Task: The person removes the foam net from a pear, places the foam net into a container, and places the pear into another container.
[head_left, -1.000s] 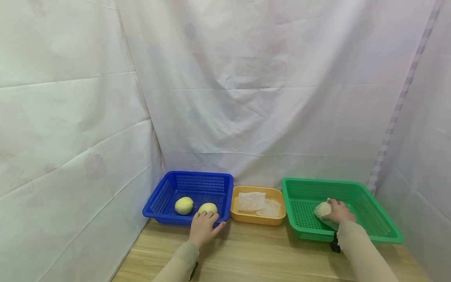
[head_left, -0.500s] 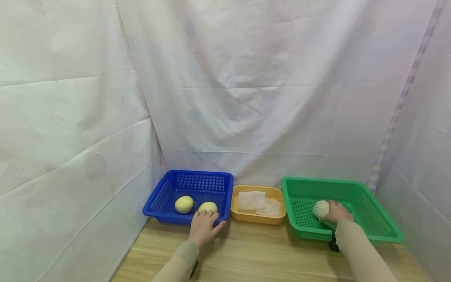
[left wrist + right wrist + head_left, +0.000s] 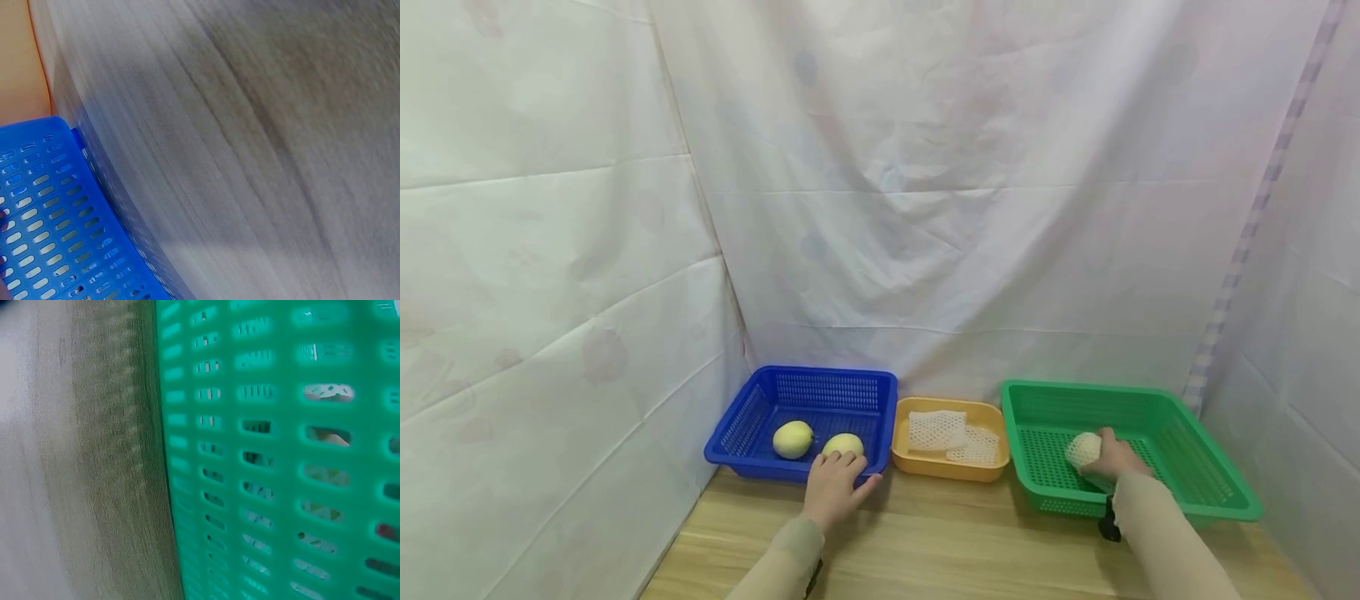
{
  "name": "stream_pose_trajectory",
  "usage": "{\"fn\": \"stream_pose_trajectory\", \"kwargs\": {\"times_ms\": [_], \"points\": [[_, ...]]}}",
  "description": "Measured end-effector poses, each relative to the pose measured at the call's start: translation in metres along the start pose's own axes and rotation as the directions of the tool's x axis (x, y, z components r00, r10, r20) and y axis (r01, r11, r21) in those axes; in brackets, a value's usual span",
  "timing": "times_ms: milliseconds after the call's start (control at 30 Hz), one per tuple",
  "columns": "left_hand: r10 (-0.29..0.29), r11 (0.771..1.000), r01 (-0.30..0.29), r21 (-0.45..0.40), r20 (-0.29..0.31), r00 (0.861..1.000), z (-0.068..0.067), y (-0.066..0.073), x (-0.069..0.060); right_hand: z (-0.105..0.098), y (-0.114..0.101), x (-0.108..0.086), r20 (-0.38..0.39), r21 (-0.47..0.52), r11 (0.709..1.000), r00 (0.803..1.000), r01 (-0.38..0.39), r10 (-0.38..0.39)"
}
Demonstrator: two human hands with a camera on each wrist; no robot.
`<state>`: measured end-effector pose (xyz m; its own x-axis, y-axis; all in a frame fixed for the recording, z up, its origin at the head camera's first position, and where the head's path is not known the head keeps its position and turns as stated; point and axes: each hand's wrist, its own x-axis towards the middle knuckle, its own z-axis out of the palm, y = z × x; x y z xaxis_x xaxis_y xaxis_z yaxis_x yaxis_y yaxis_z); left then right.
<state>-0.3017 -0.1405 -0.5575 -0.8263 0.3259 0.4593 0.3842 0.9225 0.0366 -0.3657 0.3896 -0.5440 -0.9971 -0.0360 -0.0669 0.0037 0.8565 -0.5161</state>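
Observation:
In the head view, my left hand [image 3: 833, 490] reaches over the front rim of the blue basket [image 3: 721, 450]. Its fingers rest on a round, pale yellow-green fruit [image 3: 843, 442], with the thumb spread apart to the right. A second such fruit [image 3: 792, 439] lies to its left. On the right, my right hand [image 3: 1122, 459] grips a fruit in a white foam net [image 3: 1082, 451] inside the green basket [image 3: 1232, 505]. Both wrist views mostly show table and basket walls; slotted blue plastic [image 3: 62, 219] and slotted green plastic [image 3: 284, 412] hide most of the hands' work.
A small orange tray [image 3: 949, 471] stands between the two baskets. In it lie two white foam nets, one [image 3: 937, 430] partly over the other [image 3: 976, 447]. The wooden table [image 3: 955, 542] extends in front, and white cloth [image 3: 880, 250] hangs behind and at both sides.
Within the green basket, the right hand has shifted slightly left and turned the netted fruit a little. The left hand stays where it was on its fruit.

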Motion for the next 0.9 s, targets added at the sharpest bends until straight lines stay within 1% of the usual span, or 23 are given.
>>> {"fn": "stream_pose_trajectory", "kwargs": {"times_ms": [300, 500, 600, 767, 900], "points": [[0.004, 1.0, -0.004, -0.003, 0.013, 1.0, 0.0, 0.001, 0.001, -0.003, 0.001, -0.005, -0.001, 0.031, 0.999, 1.0, -0.017, 0.017], [0.014, 1.0, -0.014, -0.007, -0.019, 1.0, -0.002, 0.002, 0.002, -0.007, -0.002, -0.008, -0.005, 0.029, 0.999, 1.0, -0.03, 0.03], [0.01, 1.0, -0.01, -0.012, -0.018, 1.0, -0.003, 0.002, 0.002, -0.01, -0.004, -0.009, -0.006, 0.023, 0.999, 1.0, -0.026, 0.027], [-0.001, 1.0, 0.001, -0.022, 0.001, 1.0, -0.002, 0.001, 0.001, -0.013, -0.003, -0.008, -0.029, -0.005, 1.0, 1.0, -0.009, 0.009], [0.0, 1.0, 0.0, -0.018, -0.009, 1.0, -0.001, 0.0, 0.0, -0.014, -0.002, -0.006, -0.053, -0.025, 1.0, 0.999, 0.013, -0.014]]}}
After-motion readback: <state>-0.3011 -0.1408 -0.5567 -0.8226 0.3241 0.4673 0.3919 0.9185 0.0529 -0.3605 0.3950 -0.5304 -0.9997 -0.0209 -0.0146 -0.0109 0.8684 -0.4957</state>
